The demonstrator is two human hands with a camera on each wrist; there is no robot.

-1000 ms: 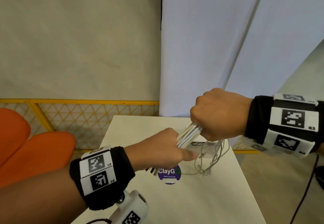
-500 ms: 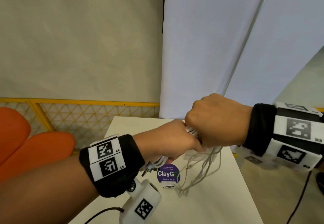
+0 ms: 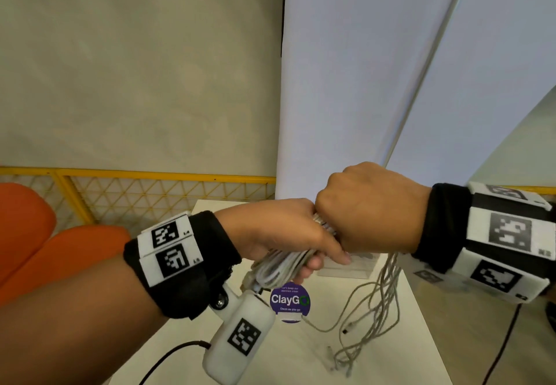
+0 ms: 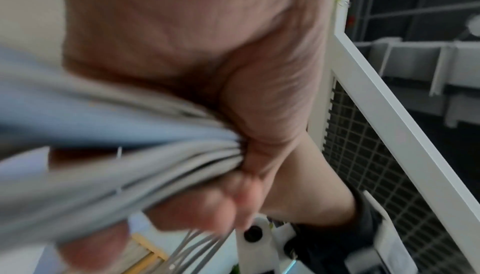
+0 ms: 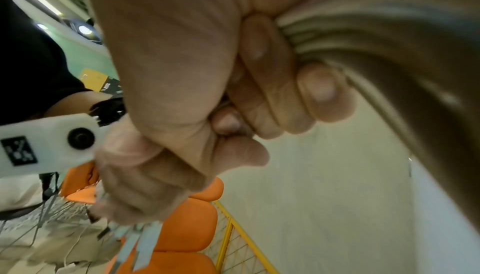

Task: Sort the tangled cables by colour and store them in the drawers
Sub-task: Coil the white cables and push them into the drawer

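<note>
A bundle of white cables [image 3: 282, 267] is held in the air above a small white table [image 3: 301, 351]. My left hand [image 3: 288, 234] grips the folded part of the bundle, whose plug ends stick out below the wrist. My right hand [image 3: 370, 207] is a fist around the same cables [image 5: 363, 38], knuckle to knuckle with the left. The loose cable tails [image 3: 376, 309] hang from the right hand down onto the table. In the left wrist view the cables [image 4: 130, 155] run through the left hand [image 4: 233, 145]. A clear plastic drawer box [image 3: 349, 264] stands behind the hands, mostly hidden.
A round purple ClayGo sticker [image 3: 289, 301] lies on the table. Orange seats [image 3: 45, 249] and a yellow mesh fence [image 3: 150, 192] stand to the left. White panels [image 3: 376, 68] rise behind the table. A black cord [image 3: 499, 345] hangs at the right.
My left hand has risen and slid along the bundle until it meets the right fist. More cable is gathered in the left hand, and the hanging tails have lifted and swung right.
</note>
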